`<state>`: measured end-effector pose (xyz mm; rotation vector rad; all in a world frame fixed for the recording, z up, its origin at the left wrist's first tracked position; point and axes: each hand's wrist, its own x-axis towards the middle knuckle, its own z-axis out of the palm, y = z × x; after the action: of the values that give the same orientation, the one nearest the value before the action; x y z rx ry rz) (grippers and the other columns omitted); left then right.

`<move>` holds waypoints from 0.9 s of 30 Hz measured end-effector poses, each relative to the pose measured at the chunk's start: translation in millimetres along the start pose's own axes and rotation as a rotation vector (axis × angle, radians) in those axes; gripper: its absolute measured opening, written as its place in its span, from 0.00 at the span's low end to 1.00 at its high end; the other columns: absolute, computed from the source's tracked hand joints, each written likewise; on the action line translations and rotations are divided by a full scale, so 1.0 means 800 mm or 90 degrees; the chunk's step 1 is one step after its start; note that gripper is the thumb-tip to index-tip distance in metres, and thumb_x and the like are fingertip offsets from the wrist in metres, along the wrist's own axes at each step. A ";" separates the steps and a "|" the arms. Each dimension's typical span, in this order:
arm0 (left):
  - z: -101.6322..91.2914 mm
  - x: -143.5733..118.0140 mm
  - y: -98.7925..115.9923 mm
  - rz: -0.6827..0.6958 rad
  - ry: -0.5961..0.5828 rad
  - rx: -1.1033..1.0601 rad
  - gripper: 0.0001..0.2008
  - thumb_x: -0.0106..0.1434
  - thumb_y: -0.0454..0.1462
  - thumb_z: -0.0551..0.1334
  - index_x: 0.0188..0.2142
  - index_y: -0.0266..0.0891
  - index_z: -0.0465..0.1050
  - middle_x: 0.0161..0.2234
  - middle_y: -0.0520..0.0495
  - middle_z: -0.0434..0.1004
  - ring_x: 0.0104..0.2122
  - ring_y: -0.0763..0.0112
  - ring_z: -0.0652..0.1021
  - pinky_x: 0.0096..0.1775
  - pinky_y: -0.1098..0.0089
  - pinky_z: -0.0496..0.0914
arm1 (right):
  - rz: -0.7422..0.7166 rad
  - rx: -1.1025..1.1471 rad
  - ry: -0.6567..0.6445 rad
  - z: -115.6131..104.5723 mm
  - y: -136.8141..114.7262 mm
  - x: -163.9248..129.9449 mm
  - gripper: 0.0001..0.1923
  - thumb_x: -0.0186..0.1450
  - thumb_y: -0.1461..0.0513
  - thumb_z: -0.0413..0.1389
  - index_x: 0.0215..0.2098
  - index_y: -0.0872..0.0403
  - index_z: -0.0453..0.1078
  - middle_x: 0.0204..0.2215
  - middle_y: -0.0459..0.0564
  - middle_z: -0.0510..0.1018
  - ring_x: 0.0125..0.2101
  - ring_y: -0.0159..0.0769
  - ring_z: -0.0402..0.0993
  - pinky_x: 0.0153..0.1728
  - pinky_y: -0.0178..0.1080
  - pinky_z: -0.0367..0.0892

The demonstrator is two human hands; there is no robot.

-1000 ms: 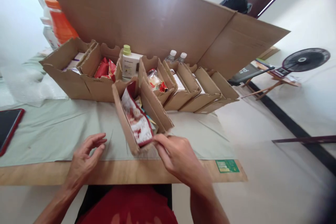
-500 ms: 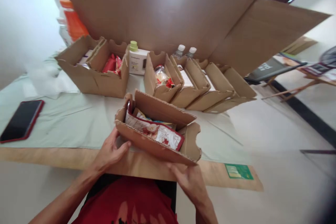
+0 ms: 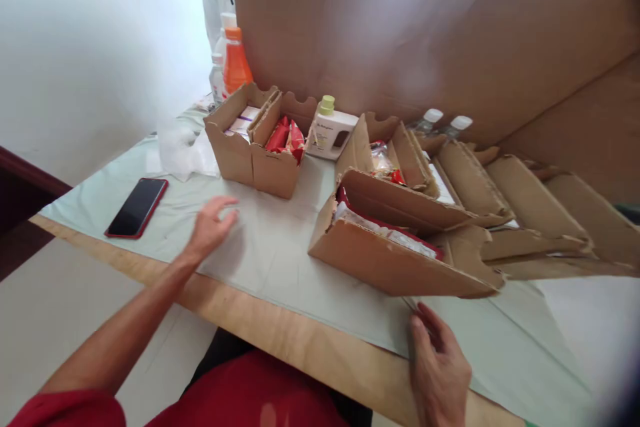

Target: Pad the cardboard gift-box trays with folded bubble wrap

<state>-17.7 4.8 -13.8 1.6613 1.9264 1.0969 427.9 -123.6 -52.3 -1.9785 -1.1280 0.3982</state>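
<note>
The right-hand cardboard trays [image 3: 565, 213] run off-frame — their contents hidden, edges blurred.

A brown corrugated cardboard tray [image 3: 385, 260] lies on the pale green cloth of the worktop, its long side turned toward the near edge. A red-and-white snack packet [image 3: 387, 235] lies lengthwise inside it. Its scalloped end wall faces right.

My makeshift packing room: wooden table [image 3: 310, 340] under pale cloth [image 3: 270, 253], cardboard trays [image 3: 250, 147] of snacks, tall cardboard screen [image 3: 425, 33], plain white wall [image 3: 90, 47].
</note>
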 end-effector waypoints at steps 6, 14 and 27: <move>-0.091 0.131 -0.071 -0.173 0.169 0.184 0.16 0.59 0.41 0.63 0.44 0.35 0.76 0.50 0.31 0.78 0.56 0.42 0.74 0.61 0.44 0.64 | -0.132 -0.113 0.002 0.015 0.037 -0.014 0.33 0.65 0.38 0.52 0.46 0.56 0.79 0.55 0.62 0.80 0.54 0.57 0.77 0.48 0.53 0.74; -0.069 0.161 -0.080 -0.271 0.160 0.184 0.06 0.56 0.39 0.63 0.26 0.40 0.70 0.37 0.38 0.80 0.47 0.48 0.78 0.48 0.55 0.69 | -0.261 -0.204 0.010 0.021 0.049 -0.005 0.37 0.69 0.36 0.46 0.43 0.57 0.80 0.50 0.62 0.82 0.49 0.55 0.79 0.50 0.55 0.72; -0.014 -0.101 0.022 -0.247 0.020 -0.233 0.18 0.57 0.53 0.60 0.26 0.41 0.70 0.24 0.51 0.74 0.22 0.70 0.74 0.28 0.69 0.71 | -0.629 -0.032 -0.297 0.130 -0.132 -0.102 0.34 0.70 0.57 0.58 0.72 0.54 0.57 0.65 0.63 0.71 0.62 0.51 0.71 0.56 0.54 0.73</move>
<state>4.9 -75.6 -10.2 1.0315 1.8261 1.2265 259.4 -110.9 -45.0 -1.1508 -2.2354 0.2874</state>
